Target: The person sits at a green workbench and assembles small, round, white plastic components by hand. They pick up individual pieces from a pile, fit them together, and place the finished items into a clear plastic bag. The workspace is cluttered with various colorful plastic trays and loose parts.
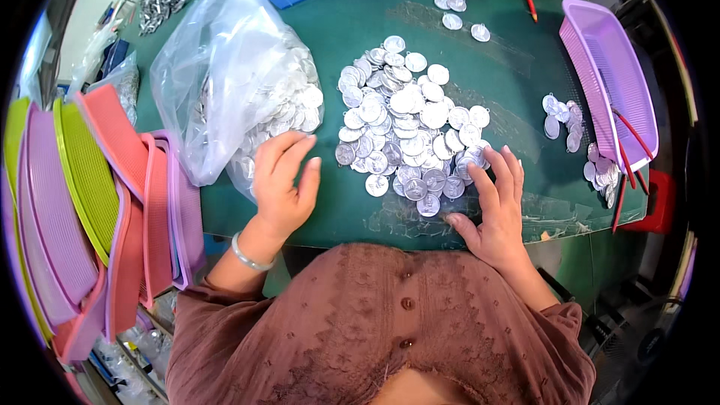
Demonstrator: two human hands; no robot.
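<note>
Room check: green table (352,22) with scuffed top and chipped front edge, glossy film-like patches catching the light, greenish floor (596,262) past its front right corner, red plastic piece (660,202) by that corner, dark fan-like shape (637,345) lower right, dim surroundings there, upper left brighter.

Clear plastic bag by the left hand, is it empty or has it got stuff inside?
Not empty: lots of silver medallions show through the clear plastic bag, mostly on its right side.
</note>
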